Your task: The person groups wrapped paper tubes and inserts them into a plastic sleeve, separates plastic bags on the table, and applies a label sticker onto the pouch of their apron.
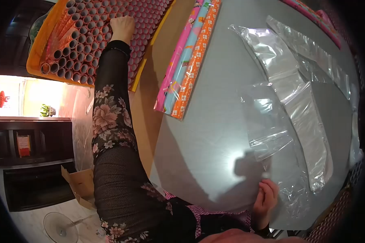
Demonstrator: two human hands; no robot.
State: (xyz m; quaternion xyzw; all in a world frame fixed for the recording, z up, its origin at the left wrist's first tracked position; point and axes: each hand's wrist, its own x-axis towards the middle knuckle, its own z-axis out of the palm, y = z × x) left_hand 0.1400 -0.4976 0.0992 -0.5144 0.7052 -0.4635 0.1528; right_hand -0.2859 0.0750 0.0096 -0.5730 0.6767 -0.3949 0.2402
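Observation:
My left hand (123,28) reaches far out over a crate of upright rolled tubes (83,38). Its fingers are closed and bent down among the tube ends, so what they grip is hidden. Near the table's front edge is my right hand (267,196), its fingers curled together with nothing visible in them. Beside it lie clear plastic sleeves (267,117), flat and creased. Three wrapping paper rolls, pink (176,67), light blue (186,65) and orange with white gift patterns (196,60), lie side by side under shiny clear film.
The yellow-orange crate (35,48) stands beyond the left side of the grey table (207,141). More plastic sleeves (312,56) lie at the right, and another patterned roll (314,18) at the far edge. An open cardboard box (80,184) is low on the left.

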